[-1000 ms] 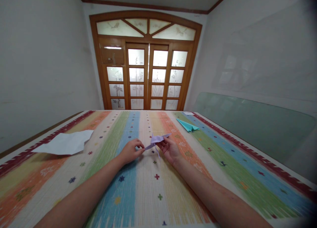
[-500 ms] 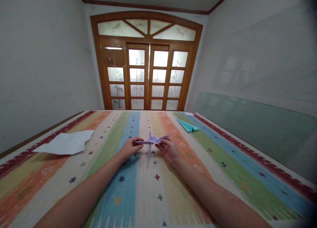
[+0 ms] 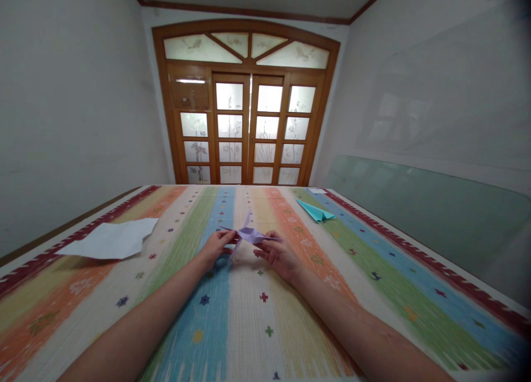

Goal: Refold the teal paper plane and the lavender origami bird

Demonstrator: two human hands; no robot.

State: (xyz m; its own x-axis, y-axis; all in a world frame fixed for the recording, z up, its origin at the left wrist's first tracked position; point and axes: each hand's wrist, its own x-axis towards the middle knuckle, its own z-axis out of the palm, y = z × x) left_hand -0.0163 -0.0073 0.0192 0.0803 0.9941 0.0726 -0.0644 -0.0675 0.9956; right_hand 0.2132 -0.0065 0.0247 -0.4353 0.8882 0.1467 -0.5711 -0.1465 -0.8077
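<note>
Between my two hands is a purple folded-paper figure (image 3: 251,236), held just above the table, with a flat middle and several narrow pointed arms. My left hand (image 3: 216,248) is closed, pinching the arm on the left between thumb and fingers. On the other side my right hand (image 3: 279,254) grips the right arm, its lower fingers curled beneath. One arm points up and away from me, and another slants down near my left fingertips.
A white sheet of paper (image 3: 108,239) lies at the left, its edges slightly raised. To the right rests a turquoise paper plane (image 3: 316,211). A striped, patterned cloth (image 3: 249,326) covers the table. Wooden glazed doors (image 3: 248,127) stand beyond it.
The purple paper figure has turned and tilted between my hands, its middle shifting slightly left. My left hand has moved a little left; my right hand's grip has shifted along the right arm.
</note>
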